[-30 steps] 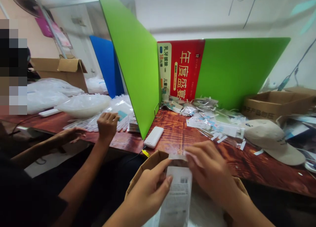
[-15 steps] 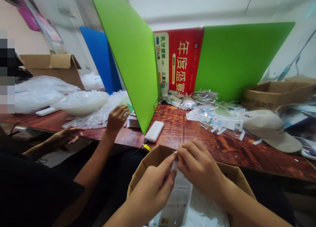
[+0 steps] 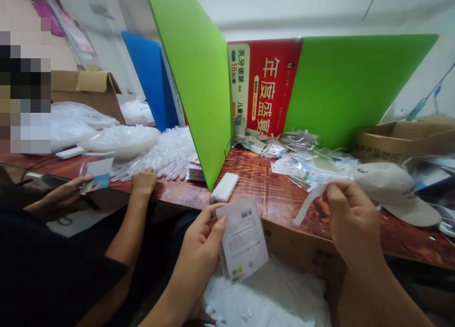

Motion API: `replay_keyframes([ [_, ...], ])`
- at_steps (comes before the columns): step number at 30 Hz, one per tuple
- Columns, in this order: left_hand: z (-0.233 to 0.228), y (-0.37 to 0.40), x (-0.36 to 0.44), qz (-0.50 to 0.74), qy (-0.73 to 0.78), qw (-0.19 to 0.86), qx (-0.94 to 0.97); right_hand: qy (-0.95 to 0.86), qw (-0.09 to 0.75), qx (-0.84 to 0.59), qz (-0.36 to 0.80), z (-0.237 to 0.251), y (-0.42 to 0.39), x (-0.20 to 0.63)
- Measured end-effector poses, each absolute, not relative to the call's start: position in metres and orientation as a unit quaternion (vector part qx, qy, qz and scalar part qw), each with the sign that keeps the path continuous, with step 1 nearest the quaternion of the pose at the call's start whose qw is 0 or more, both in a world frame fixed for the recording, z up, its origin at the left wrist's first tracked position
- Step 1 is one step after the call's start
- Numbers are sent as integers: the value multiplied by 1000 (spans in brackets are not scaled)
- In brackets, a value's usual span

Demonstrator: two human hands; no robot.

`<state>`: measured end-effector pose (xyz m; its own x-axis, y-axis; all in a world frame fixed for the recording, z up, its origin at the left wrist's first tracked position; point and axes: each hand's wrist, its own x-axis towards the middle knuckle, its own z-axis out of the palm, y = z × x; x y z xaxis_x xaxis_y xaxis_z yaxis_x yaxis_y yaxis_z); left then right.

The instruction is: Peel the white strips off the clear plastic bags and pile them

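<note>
Now, left hand: I see it closed on a white printed packet, thumb along the left edge, held upright over the open cardboard box at the table's near edge.
Right hand: fingers pinched on one end of a thin white strip; the strip trails down and left, clear of the packet.
Change: half a second ago I had both hands together at the packet's top; they are now well apart, and the strip is off.
Writing: the packet carries a small square code near its top and fine print I cannot read; the red poster shows large Chinese characters and "18".
Neighbour: another person's hand holds a small card.
</note>
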<state>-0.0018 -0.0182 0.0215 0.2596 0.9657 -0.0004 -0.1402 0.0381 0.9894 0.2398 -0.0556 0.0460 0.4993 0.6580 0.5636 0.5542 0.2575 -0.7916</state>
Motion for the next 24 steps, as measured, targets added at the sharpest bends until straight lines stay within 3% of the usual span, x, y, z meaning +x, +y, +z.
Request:
replay_keyframes([
  [2,24,-16,-1,487,408,582,508,-655,514,-546,87,49,-64,226],
  [6,23,-16,-3,485,428,564,513,-873,193,-404,193,45,-73,204],
  [8,22,-16,-4,480,430,569,510,-880,131,-408,206,40,-72,203],
  [11,22,-17,-3,466,418,592,507,-849,158,-460,205,38,-65,210],
  [17,25,-17,1,432,392,649,488,-721,316,-557,263,40,-51,216],
  [20,24,-15,1,444,402,630,494,-708,320,-521,354,38,-50,219],
  [24,23,-13,0,474,441,563,513,-729,289,-505,359,39,-52,225],
])
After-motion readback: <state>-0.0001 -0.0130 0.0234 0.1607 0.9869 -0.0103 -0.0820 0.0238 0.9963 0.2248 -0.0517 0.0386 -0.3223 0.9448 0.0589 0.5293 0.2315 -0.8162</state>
